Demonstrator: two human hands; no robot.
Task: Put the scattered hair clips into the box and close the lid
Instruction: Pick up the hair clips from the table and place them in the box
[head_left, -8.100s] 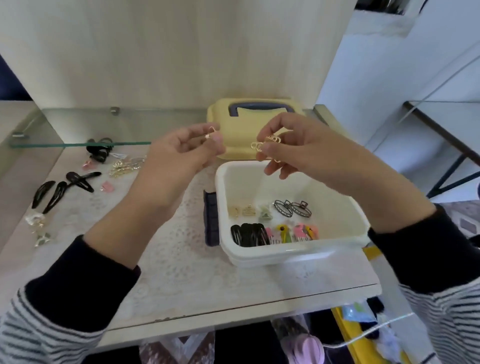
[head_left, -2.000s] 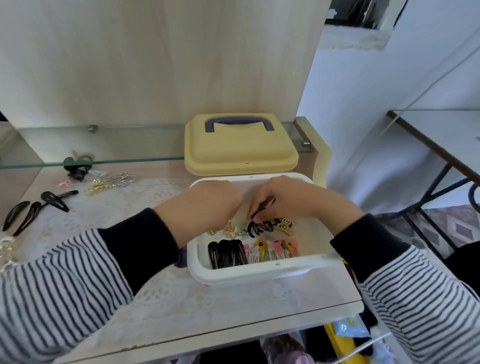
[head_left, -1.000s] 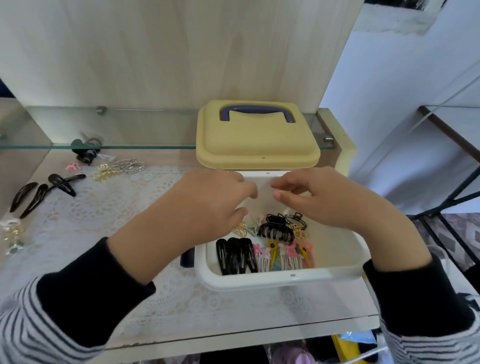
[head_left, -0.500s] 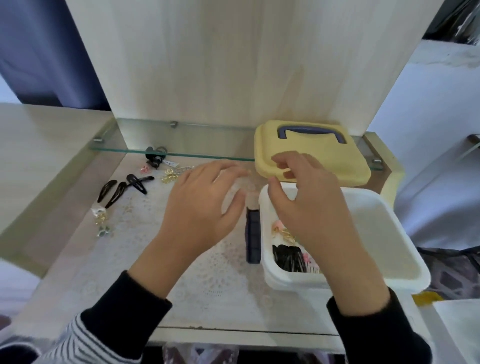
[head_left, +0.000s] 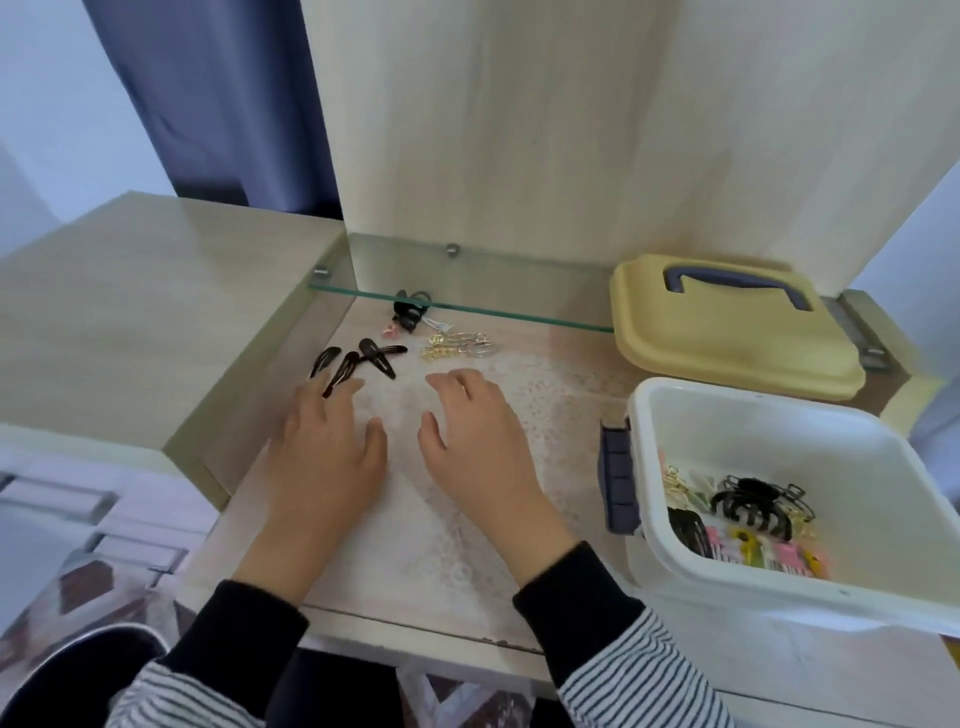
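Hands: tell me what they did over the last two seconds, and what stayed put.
The left hand and right hand left the white box and swung left over the lace mat. The left fingertips now reach the black snap clips. Both hands hold nothing, and the black claw clip lies in the box. The yellow lid stays off and the gold clips are untouched.

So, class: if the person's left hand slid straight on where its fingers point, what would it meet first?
The glossy black oval snap hair clips just ahead of the left hand; it may be touching the nearest one, but depth is unclear.
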